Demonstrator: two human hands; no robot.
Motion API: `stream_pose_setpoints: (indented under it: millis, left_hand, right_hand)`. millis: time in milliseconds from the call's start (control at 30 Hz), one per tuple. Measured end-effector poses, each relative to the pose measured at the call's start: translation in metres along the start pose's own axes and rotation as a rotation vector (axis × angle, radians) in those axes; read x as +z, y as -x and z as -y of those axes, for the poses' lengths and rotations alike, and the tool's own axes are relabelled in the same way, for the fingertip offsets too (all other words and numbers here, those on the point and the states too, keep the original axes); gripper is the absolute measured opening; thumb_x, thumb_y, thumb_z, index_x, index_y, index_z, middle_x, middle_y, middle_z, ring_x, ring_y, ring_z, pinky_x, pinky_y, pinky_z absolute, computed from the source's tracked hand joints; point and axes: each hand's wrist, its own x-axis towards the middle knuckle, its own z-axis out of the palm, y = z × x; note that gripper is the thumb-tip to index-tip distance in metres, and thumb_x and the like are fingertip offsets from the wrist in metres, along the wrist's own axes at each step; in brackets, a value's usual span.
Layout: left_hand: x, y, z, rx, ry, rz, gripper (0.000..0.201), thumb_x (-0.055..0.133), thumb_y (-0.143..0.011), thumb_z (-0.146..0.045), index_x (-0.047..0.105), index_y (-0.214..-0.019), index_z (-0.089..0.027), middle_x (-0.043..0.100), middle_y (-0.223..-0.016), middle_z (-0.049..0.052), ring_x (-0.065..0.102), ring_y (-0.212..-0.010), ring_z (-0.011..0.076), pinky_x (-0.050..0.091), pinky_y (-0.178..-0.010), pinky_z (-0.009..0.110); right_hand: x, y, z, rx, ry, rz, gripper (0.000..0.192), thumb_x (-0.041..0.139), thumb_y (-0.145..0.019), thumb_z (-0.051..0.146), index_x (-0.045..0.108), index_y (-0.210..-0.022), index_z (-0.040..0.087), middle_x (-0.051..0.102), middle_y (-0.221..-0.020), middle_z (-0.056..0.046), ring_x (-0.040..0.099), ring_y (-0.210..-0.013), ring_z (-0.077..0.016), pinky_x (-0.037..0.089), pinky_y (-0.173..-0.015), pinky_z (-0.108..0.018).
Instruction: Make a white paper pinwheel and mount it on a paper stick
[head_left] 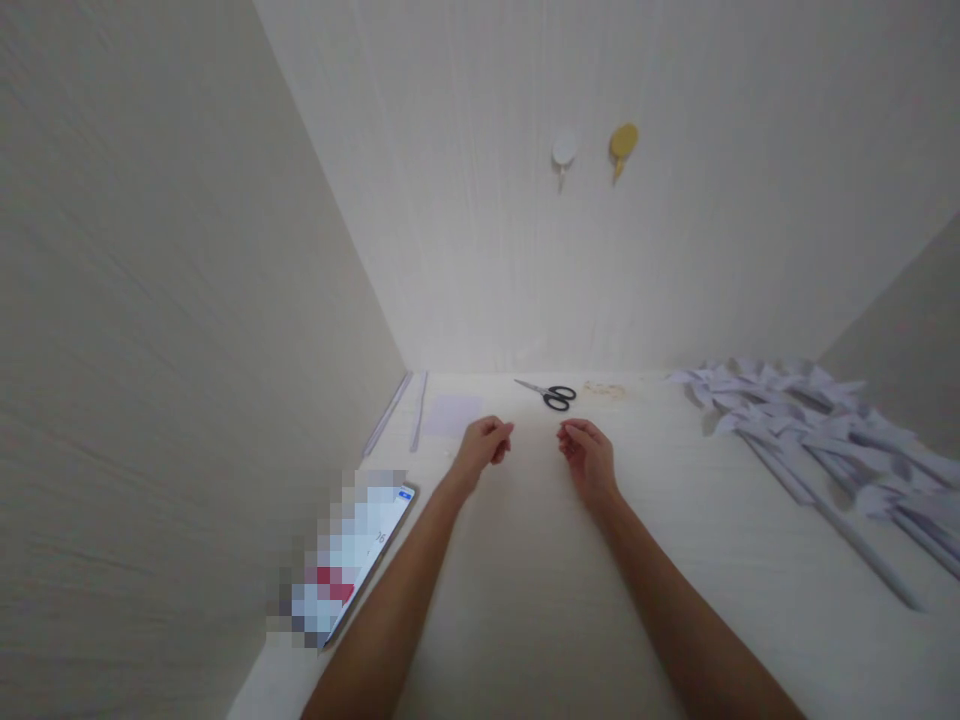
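Observation:
My left hand (pixel 485 443) is over the white table, just right of a pale lilac square of paper (pixel 450 413). Its thumb presses against curled fingers, and whatever they hold, if anything, is hidden. Across a short gap, my right hand (pixel 588 455) faces it with fingertips drawn together. Nothing I can name shows in that grip. Scissors with black handles (pixel 556 397) lie on the table beyond both hands, blades pointing left. Right of them is a small heap of thin tan pieces (pixel 604 389), too small to make out.
Two narrow paper strips (pixel 418 412) lie at the left by the wall. A phone (pixel 367 560), partly blurred out, rests left of my left forearm. Several paper pinwheels with rolled sticks (pixel 817 430) are piled at the right. A white hook (pixel 564 150) and a yellow hook (pixel 623 142) are on the back wall.

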Motion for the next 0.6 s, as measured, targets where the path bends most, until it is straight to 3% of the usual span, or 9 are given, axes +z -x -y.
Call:
stream_pose_setpoints:
  millis: [133,233,367,600]
  left_hand:
    - [-0.041,-0.024,0.010,-0.003,-0.275,-0.079,0.003,0.044,-0.068,-0.017,0.044,-0.069,-0.015,0.053,-0.063,0.002,0.050,-0.052,0.0099,0.040,-0.048,0.023]
    - [-0.059,-0.036,0.018,0.061,-0.515,-0.123,0.009,0.050,-0.062,-0.013,0.048,-0.071,-0.014,0.055,-0.079,0.007,0.052,-0.078,0.0164,0.041,-0.071,0.032]
    - [-0.065,-0.041,0.021,0.137,-0.747,-0.008,0.024,0.058,-0.060,-0.021,0.055,-0.082,-0.014,0.056,-0.092,0.008,0.048,-0.093,0.0199,0.034,-0.085,0.032]
    - [-0.064,-0.041,0.022,0.114,-1.030,0.104,0.031,0.057,-0.061,-0.032,0.059,-0.086,-0.013,0.060,-0.091,0.012,0.053,-0.088,0.0227,0.039,-0.076,0.031]
  right_hand:
    - [0.003,0.001,0.002,0.027,-0.072,0.018,0.005,0.061,-0.054,0.018,0.059,-0.059,0.017,0.056,-0.052,0.003,0.046,-0.046,-0.0056,0.037,-0.044,-0.018]
    - [0.002,0.000,0.002,0.034,-0.101,0.020,0.005,0.061,-0.054,0.018,0.060,-0.058,0.017,0.056,-0.051,0.003,0.046,-0.046,-0.0052,0.037,-0.044,-0.017]
    - [0.001,-0.002,0.003,0.037,-0.120,0.015,0.004,0.061,-0.054,0.017,0.060,-0.058,0.017,0.056,-0.051,0.003,0.046,-0.046,-0.0050,0.036,-0.043,-0.017]
    - [0.003,-0.003,0.005,0.050,-0.127,-0.006,0.004,0.061,-0.053,0.016,0.060,-0.056,0.017,0.055,-0.049,0.003,0.046,-0.046,-0.0054,0.036,-0.042,-0.017]
